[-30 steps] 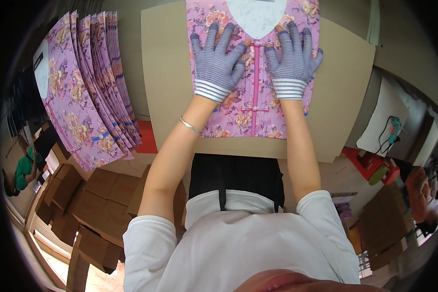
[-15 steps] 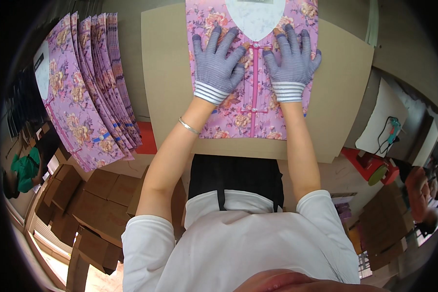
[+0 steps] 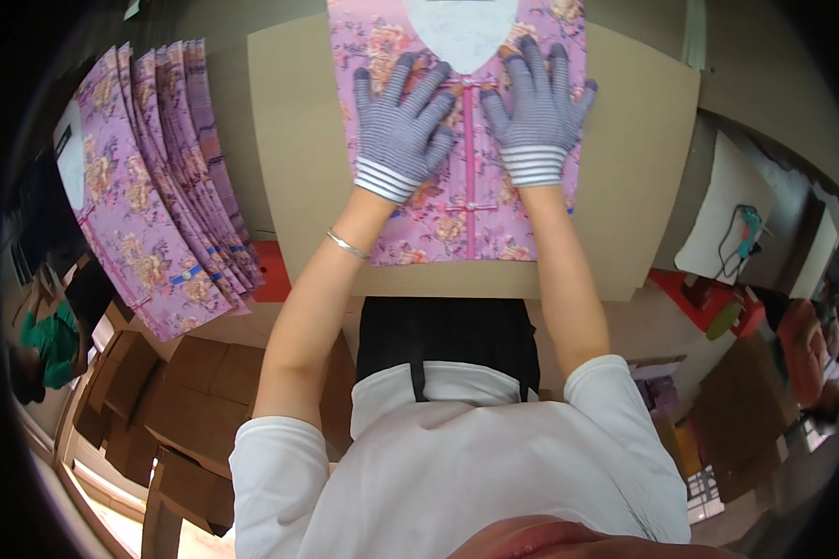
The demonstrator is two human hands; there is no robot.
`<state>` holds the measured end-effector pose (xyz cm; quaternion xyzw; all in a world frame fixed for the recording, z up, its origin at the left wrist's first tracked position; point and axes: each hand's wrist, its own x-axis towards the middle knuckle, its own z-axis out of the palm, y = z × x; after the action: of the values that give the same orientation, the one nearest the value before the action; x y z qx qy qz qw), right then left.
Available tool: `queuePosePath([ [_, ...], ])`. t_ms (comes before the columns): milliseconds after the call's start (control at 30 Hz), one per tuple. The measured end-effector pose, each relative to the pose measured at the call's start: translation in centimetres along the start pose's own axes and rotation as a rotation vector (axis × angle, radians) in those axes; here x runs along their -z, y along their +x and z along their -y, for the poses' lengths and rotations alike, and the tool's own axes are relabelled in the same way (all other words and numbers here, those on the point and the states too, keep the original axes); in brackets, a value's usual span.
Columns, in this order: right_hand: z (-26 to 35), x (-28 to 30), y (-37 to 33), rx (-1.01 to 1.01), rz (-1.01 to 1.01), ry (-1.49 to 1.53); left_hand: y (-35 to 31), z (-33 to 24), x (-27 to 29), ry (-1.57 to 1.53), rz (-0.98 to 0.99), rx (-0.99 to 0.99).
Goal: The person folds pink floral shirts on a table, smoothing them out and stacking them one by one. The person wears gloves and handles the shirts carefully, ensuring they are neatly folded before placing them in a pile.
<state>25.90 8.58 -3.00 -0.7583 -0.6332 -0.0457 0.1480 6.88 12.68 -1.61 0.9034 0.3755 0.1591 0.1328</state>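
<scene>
A flat, folded garment in purple floral print lies in front of me, with a white neck area and a pink placket with knot-style fastenings down its middle. On its left half my left hand rests flat with fingers spread. My right hand lies the same way on the right half, fingers apart. Both hands wear grey-violet striped gloves with white-banded cuffs, and neither grips anything. Beneath the garment is a tan cardboard sheet.
To the left stands an overlapping row of similar floral garments, near a red object. Brown cartons are stacked lower left. At right, a teal tool with a cord lies on a white board. Other people appear at both edges.
The whole view has shifted slightly, so the garment and cardboard sit a little farther left. My hands stay spread on the garment, with only small finger movement.
</scene>
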Motion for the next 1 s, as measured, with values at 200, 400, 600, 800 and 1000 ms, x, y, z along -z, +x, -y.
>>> queuePosePath([
  [200,-1.5,4.2,-4.2,0.35,0.345,0.15,0.1,0.1,-0.1,0.066,-0.004,0.025],
  [400,-5.2,4.6,-5.5,0.618,0.329,0.177,0.0,0.2,-0.7,0.046,-0.019,0.03],
  [600,-8.0,-1.5,15.0,0.732,-0.073,0.087,0.4,0.0,-0.3,0.012,-0.022,0.023],
  [800,-8.7,-2.6,17.3,0.854,-0.176,0.055,0.4,0.3,-0.5,0.018,-0.034,-0.013],
  [1000,-6.3,2.3,-0.8,0.685,0.156,0.255,0.0,0.4,-0.6,0.023,-0.079,-0.066],
])
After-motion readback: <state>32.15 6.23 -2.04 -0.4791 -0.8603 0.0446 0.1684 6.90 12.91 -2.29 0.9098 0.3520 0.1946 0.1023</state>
